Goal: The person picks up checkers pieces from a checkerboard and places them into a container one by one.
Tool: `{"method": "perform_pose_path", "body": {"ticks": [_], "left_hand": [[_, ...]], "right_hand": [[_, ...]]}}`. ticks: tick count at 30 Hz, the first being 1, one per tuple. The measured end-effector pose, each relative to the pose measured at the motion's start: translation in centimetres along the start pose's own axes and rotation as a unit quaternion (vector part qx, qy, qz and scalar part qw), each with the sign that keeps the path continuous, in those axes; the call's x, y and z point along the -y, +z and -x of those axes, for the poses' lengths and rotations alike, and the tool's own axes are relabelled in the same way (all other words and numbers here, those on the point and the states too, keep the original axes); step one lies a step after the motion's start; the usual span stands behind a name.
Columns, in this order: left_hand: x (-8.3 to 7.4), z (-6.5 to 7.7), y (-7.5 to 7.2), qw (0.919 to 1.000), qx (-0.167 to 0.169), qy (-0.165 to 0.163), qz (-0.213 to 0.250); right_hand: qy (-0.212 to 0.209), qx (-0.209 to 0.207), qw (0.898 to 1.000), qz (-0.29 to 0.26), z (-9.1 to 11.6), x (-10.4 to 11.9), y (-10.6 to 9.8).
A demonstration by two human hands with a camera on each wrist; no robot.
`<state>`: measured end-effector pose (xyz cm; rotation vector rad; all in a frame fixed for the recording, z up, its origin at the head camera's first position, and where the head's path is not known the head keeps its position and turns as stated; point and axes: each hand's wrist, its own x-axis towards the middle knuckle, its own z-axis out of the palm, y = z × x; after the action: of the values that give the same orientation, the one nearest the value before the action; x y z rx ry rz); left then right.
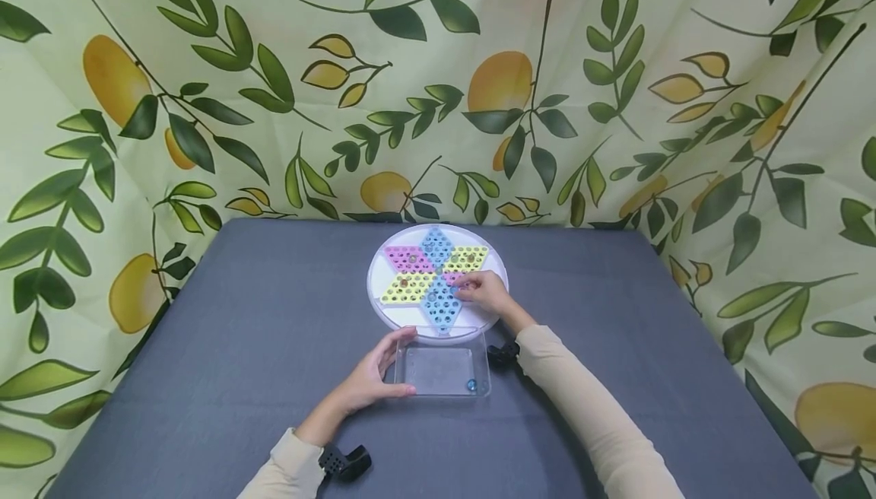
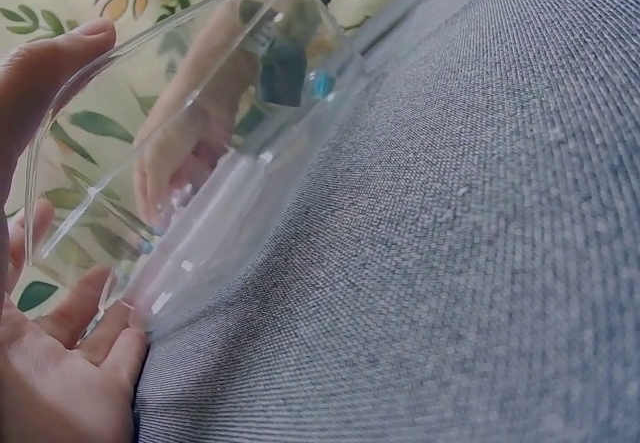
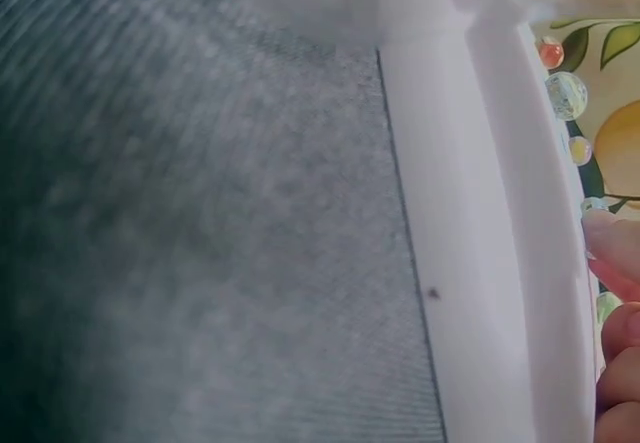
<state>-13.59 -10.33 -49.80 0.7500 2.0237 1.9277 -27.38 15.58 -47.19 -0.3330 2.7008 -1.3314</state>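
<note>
A round white Chinese checkers board [image 1: 379, 286] with a star of pink, blue and yellow holes lies on the table. Several glass marbles [image 3: 568, 95] sit on it. Below its near edge stands a clear plastic box [image 1: 438, 391], with one blue marble [image 1: 471, 385] in its near right corner. My left hand [image 1: 372, 377] grips the box's left side, thumb at the front and fingers at the back. Over the right part of the star, my right hand [image 1: 484, 291] pinches a small clear marble [image 3: 594, 205] at its fingertips; the fingers partly hide it.
Dark grey cloth covers the table [image 1: 294, 293]. Behind it hangs a curtain [image 1: 438, 141] printed with leaves and orange fruit. A black wrist camera [image 1: 503, 354] on the right wrist is beside the box's right side.
</note>
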Motion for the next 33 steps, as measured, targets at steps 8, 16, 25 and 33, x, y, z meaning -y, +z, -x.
{"method": "perform_pose_path", "body": {"ticks": [8, 16, 25, 33], "left_hand": [[-0.1, -0.4, 0.0, 0.9996, 0.006, 0.023, 0.014], [0.0, 0.0, -0.1, 0.9999, 0.0, 0.011, 0.008], [0.1, 0.0, -0.1, 0.9998, 0.001, 0.019, 0.006], [0.1, 0.0, -0.1, 0.9998, 0.003, 0.019, 0.0]], "right_hand": [[0.0, -0.009, 1.0, 0.015, -0.3, 0.0, -0.2], [-0.016, -0.023, 0.999, -0.026, 0.8, 0.5, -0.8], [-0.054, -0.044, 0.997, -0.044, 3.7, 2.5, -3.2], [-0.066, -0.01, 0.994, -0.081, 7.1, 3.4, -3.2]]}}
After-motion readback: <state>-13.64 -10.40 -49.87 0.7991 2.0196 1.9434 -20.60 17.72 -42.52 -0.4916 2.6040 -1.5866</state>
